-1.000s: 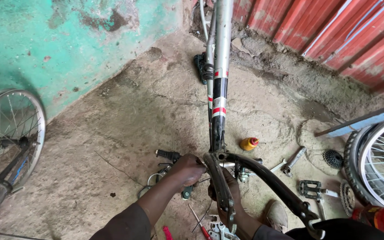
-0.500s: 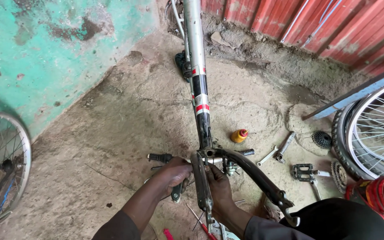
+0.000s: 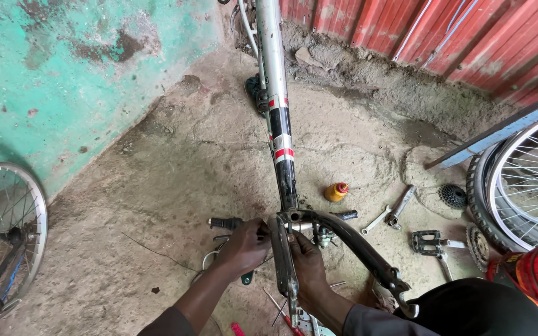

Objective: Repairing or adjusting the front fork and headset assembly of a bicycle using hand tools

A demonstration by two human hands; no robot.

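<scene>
Your bicycle frame (image 3: 279, 134) stands at the centre of the view, a worn silver tube with black and red bands running from 12 o'clock down to the dark joint where a black stay (image 3: 356, 246) curves off toward 4 o'clock. Your left hand (image 3: 244, 247) is closed round a black-gripped tool (image 3: 226, 223) at the joint's 9 o'clock side; your right hand (image 3: 308, 264) clasps the frame just below it. Since half a second ago the view has tilted, showing more of the wheel (image 3: 4, 233) at 8 o'clock. A small yellow bottle (image 3: 335, 191) with a red cap stands on the floor (image 3: 175, 174) at 2 o'clock of the joint; its contents can't be seen.
</scene>
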